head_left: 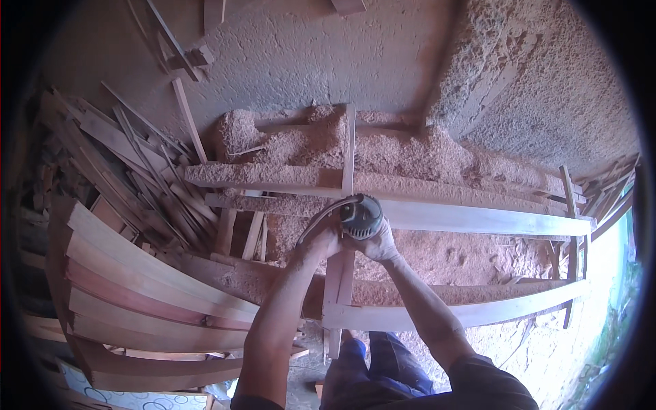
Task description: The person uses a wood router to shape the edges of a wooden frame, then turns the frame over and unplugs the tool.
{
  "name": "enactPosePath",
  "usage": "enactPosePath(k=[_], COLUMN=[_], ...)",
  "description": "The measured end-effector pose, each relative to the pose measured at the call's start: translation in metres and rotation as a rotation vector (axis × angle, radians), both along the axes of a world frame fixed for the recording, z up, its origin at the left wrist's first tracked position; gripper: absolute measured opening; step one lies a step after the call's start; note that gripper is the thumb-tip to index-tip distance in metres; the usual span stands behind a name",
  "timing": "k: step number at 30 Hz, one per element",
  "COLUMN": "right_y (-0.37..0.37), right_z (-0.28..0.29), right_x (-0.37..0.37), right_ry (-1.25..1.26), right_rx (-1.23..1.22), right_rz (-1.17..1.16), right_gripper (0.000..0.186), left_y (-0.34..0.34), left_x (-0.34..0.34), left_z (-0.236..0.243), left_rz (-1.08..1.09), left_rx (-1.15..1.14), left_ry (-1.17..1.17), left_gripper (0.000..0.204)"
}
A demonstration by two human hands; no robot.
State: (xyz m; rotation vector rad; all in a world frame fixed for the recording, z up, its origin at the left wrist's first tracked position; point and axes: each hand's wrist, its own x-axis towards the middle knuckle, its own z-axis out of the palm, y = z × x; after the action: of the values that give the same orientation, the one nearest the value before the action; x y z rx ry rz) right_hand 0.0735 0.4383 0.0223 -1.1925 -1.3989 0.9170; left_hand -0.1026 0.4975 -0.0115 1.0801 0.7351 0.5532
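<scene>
Both my hands grip a handheld power tool (pixel 362 217) with a dark, round, vented motor housing, seen from above. My left hand (pixel 326 240) is closed round its left side, where a cord (pixel 318 217) curves past the wrist. On the other side my right hand (pixel 380 246) wraps the tool low down. The tool is over the left end of a pale wooden rail (pixel 471 219), near a crosspiece (pixel 338 277). Its underside is hidden by the housing and my hands. Closer to me runs a second, slightly curved rail (pixel 471 314).
Wood shavings (pixel 294 150) cover the beams (pixel 266 175) and ground beyond the frame. Offcuts (pixel 130 164) are heaped at the left, behind a stack of curved boards (pixel 157 287). An upright strip (pixel 568 198) crosses the rails' right end. A rough wall (pixel 355 55) stands at the back.
</scene>
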Motion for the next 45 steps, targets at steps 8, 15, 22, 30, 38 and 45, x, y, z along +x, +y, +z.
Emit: enactPosePath(k=[8,15,22,30,38,45], right_y=[-0.023,-0.076,-0.123,-0.157,-0.161,-0.159], right_z=[0.002,-0.013,-0.016,-0.025,-0.029,-0.023], right_x=[-0.008,-0.021,-0.04,-0.049,-0.054,-0.049], right_ry=[-0.039,-0.077,-0.189,-0.18,-0.135,-0.138], right_rx=[0.026,-0.031,0.023,-0.019,-0.009,-0.026], right_rz=[-0.054,0.011,-0.066,-0.048,-0.029,-0.106], right_gripper=[0.074,0.089,0.081,0.083,0.076,0.061], left_y=[-0.025,-0.078,-0.136,-0.165,-0.166,-0.18], left_x=[-0.007,-0.027,-0.041,-0.059,-0.086,-0.073], left_z=[0.02,-0.015,-0.011,-0.029,-0.072,-0.045], left_rz=[-0.063,0.038,0.205,0.047,-0.201,-0.207], left_rx=[0.506,0.313,0.552,0.405,0.388,1.273], left_ry=[0.399,0.137,0.259,0.147,0.45,0.84], left_gripper=[0.072,0.051,0.042,0.037,0.075,0.08])
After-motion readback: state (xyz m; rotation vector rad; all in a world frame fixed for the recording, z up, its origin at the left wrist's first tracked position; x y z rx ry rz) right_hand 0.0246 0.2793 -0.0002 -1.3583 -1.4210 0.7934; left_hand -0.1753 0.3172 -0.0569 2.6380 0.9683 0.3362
